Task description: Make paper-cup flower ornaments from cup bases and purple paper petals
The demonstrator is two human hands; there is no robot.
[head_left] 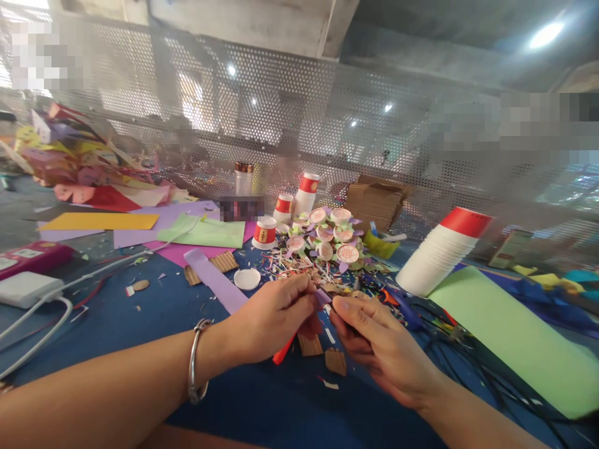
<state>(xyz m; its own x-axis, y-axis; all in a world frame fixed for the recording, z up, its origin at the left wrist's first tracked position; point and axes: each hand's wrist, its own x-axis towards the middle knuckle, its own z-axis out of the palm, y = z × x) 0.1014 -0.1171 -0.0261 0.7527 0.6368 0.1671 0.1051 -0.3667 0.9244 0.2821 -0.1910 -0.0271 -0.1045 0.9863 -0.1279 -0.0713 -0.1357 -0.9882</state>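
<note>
My left hand, with a silver bangle on its wrist, pinches a small piece of purple paper between thumb and fingers. My right hand is closed at the other edge of that piece, thumb against the fingers; its lower fingers are curled and partly hidden. Just beyond both hands is a pile of small paper turtles with round, patterned cup-bottom shells and purple and green edges. Paper scraps lie under them. Bits of corrugated cardboard and a red-orange strip lie below my hands.
A stack of paper cups leans at right beside a green sheet and dark cables. More cups stand behind. Coloured sheets, a purple strip and a white adapter with cables occupy the left. Perforated metal panels close off the back.
</note>
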